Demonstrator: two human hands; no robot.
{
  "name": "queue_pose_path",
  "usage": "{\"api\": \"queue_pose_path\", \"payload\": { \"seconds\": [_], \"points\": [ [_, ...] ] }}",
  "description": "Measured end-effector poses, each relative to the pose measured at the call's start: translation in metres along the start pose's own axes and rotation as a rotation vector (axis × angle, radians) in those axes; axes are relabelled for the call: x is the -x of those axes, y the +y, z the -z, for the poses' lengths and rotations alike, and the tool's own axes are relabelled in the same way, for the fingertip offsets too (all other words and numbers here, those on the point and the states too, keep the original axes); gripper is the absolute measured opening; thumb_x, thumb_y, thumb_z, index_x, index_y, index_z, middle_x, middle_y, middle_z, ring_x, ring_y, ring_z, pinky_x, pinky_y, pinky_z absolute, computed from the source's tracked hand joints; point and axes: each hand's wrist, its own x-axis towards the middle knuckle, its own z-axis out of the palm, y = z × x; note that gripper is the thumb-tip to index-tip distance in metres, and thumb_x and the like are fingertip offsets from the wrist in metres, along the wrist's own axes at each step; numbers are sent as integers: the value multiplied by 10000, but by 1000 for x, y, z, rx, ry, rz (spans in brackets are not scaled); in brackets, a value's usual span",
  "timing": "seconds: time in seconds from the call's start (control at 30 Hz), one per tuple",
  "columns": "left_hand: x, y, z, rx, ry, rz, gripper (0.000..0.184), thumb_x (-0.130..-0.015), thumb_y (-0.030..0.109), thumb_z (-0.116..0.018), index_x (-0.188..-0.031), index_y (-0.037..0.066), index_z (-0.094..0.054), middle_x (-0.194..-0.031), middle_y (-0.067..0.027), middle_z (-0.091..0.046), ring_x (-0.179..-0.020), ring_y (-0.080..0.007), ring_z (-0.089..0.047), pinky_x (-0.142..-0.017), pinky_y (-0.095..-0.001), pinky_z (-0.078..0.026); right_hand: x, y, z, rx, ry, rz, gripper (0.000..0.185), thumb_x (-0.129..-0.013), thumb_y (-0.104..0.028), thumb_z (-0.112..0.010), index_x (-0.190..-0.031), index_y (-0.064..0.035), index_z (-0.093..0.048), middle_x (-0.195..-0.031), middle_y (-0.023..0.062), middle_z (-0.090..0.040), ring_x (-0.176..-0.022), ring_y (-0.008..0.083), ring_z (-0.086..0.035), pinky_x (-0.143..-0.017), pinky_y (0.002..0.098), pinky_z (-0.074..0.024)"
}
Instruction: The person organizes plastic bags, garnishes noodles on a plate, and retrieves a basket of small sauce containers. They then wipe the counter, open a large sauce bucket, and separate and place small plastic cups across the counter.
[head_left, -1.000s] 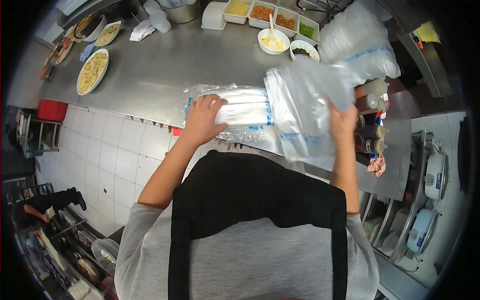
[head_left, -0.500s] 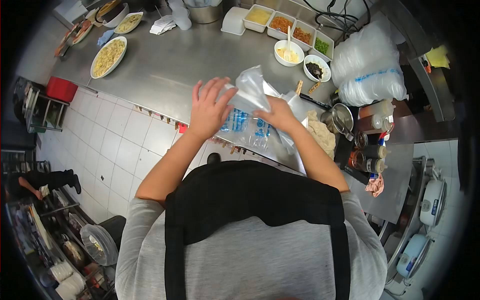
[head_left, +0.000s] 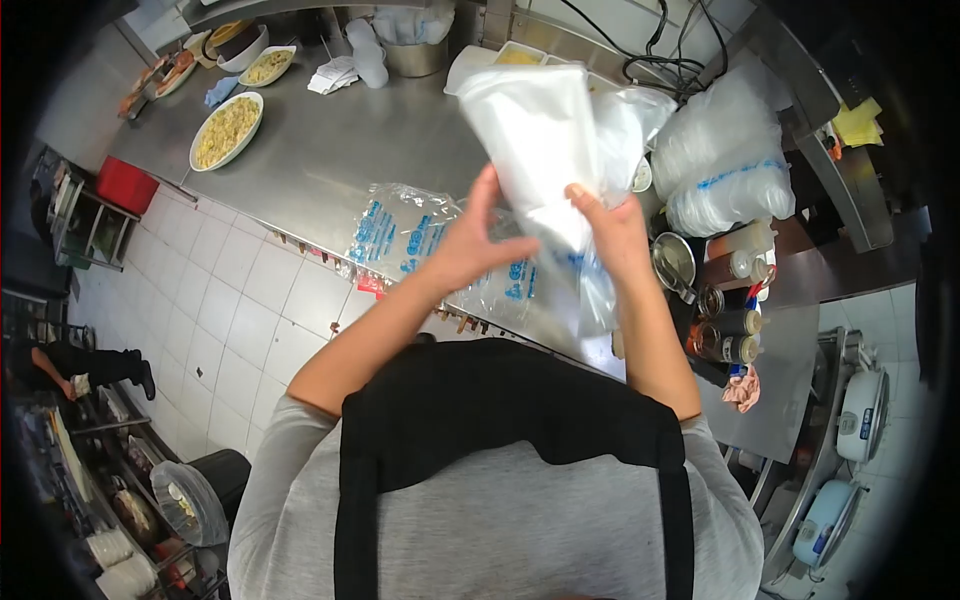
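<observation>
A stack of whitish clear plastic bags (head_left: 535,140) is raised over the steel counter, with my right hand (head_left: 618,235) closed on its right side, thumb on top. My left hand (head_left: 470,245) is at the lower left edge of the stack, thumb and fingers apart; whether it touches the plastic I cannot tell. Under and beside my left wrist, a clear plastic wrapper with blue print (head_left: 400,235) lies flat along the counter's front edge. More crumpled clear plastic (head_left: 597,300) hangs below the stack by my right wrist.
Plates of yellow food (head_left: 228,130) stand at the left of the steel counter (head_left: 330,150). Wrapped clear packs (head_left: 725,150), a metal pot (head_left: 673,262) and sauce bottles (head_left: 735,325) are on the right. A person (head_left: 80,370) is at far left.
The bags have been lifted and spread upright, now covering the food tubs behind. My left hand has turned and moved slightly right and down. The blue-printed wrapper lies more exposed.
</observation>
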Motion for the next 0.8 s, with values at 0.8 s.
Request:
{"api": "queue_pose_path", "payload": {
  "seconds": [0.8],
  "points": [
    [-5,-69,98,-1370,588,46,443,-765,300,-682,-1142,92,-577,-1217,-162,-498,-1164,-304,-458,-964,-446,-372,81,6,128,-149,332,-106,568,-790,-118,-720,-1265,70,-473,-1185,122,-574,-1046,190,-561,-947,299,-410]
  ]
}}
